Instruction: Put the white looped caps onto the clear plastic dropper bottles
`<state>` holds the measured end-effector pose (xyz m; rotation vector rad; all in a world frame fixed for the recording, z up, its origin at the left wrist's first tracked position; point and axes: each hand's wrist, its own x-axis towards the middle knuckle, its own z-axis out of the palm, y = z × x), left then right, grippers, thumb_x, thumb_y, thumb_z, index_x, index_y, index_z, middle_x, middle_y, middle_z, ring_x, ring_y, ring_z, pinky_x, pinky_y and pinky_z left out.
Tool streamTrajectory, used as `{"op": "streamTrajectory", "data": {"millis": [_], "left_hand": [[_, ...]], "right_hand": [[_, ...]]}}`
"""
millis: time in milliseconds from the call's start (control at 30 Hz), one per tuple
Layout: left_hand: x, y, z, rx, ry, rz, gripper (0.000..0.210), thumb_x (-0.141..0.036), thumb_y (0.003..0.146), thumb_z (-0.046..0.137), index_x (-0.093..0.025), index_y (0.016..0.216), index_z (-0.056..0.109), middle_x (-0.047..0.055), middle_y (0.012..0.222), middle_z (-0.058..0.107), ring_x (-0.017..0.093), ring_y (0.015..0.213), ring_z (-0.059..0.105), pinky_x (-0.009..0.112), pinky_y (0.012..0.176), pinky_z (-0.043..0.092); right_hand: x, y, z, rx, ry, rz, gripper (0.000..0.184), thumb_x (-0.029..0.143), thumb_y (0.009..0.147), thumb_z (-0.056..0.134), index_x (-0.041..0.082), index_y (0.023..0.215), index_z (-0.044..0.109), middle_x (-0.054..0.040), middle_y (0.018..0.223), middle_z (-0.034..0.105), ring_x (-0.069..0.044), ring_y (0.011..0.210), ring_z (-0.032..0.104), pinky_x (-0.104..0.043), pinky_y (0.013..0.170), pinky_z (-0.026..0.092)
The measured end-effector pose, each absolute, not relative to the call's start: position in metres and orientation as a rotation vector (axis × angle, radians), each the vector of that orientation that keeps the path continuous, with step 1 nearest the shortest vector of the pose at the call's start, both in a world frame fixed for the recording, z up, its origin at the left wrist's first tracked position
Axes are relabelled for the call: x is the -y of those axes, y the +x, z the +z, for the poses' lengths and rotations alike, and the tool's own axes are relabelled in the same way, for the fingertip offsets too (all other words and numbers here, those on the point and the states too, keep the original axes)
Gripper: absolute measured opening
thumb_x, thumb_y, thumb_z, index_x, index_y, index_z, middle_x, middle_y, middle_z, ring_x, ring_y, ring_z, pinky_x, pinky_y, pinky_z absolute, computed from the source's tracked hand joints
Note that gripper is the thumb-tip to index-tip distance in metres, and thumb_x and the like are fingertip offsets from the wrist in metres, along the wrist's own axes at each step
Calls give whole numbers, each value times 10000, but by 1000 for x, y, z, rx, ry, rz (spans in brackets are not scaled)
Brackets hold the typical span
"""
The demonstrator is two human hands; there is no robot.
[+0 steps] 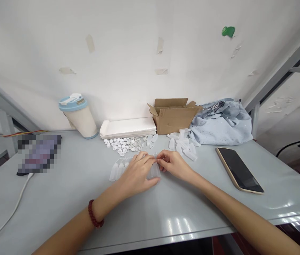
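A row of small translucent plastic bottles (116, 171) with thin loops at their necks lies side by side on the table. Across the row rests my left hand (139, 173), its thumb spread from the fingers near the bottles' lower ends and its palm hiding the middle ones. My right hand (172, 163) pinches at the bottle necks on the right end, fingertips touching or almost touching my left fingers. Whatever sits in that pinch is too small to make out. Behind my hands are a pile of small white caps (120, 144) with loops and a heap of loose translucent bottles (184, 143).
Along the wall stand a cup with a blue lid (78, 115), a stack of white boxes (128, 126), an open cardboard box (175, 118) and a light-blue cloth bag (221, 124). A phone (240, 170) lies at right; a blurred device (39, 156) with a cable lies at left.
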<state>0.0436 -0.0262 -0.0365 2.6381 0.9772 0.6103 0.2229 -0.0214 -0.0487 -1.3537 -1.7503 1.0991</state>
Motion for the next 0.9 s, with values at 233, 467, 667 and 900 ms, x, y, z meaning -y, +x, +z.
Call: {"op": "streamTrajectory", "data": {"millis": [233,467,667,900], "left_hand": [[-4,20,-42,-1251,2488,883,201,-203,841,472,-165,963,627,89,969,677,258,1000,550,411,768,518],[-26,7,-45,-1259,2541,848,256,-134,828,424,-157,927,660,78,1000,690,255,997,545,413,793,516],[-35,30,-40,-1051,2709,718,355,-57,806,400,-181,970,689,62,1057,678,240,992,535,407,856,475],[-43,51,-44,-1008,2755,649,303,-54,756,452,-169,885,701,91,969,690,248,921,554,392,814,471]], "right_hand": [[18,226,-50,1690,-1388,1131,56,180,788,503,178,765,554,10,558,597,-128,475,560,-249,495,452],[15,230,-51,1746,-1440,920,89,194,807,470,180,763,547,9,537,597,-137,491,574,-248,505,451],[-18,232,-44,1826,-1515,620,193,171,835,422,168,945,580,-25,733,653,-134,554,587,-249,563,441],[-63,220,-34,2045,-1681,410,230,164,827,480,161,982,651,-74,733,676,-202,698,610,-251,614,359]]}}
